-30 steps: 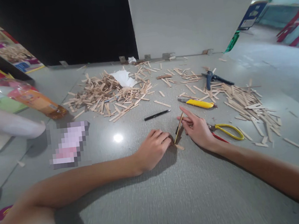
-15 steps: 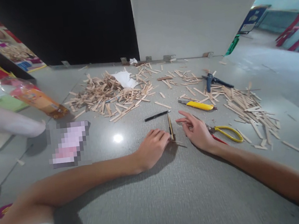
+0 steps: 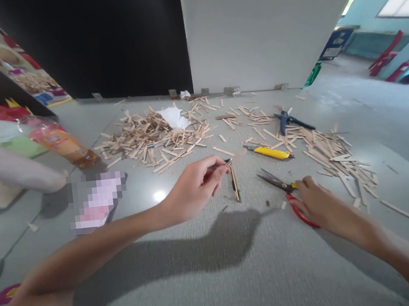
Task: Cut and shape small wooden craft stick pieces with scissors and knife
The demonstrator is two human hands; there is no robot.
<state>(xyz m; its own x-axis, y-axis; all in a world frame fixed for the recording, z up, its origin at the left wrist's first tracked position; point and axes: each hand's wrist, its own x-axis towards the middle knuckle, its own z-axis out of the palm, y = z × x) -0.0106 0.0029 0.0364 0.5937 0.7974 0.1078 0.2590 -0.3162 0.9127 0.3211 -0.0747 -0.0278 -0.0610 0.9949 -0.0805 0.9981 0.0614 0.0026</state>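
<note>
Left hand [image 3: 193,186] pinches a thin, light, snappable wooden stick [image 3: 234,156] above the floor [image 3: 216,268]; best held near its middle. Right hand [image 3: 317,202] closes on the scissors [image 3: 284,188] handles, low on the floor

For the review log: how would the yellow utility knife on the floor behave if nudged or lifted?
The yellow utility knife looks flat-sided and slim, so a nudge would probably slide it, not roll it. Its straight body suggests stiff, and likely light. It lies among loose wooden sticks, which would likely scatter with it.
</note>
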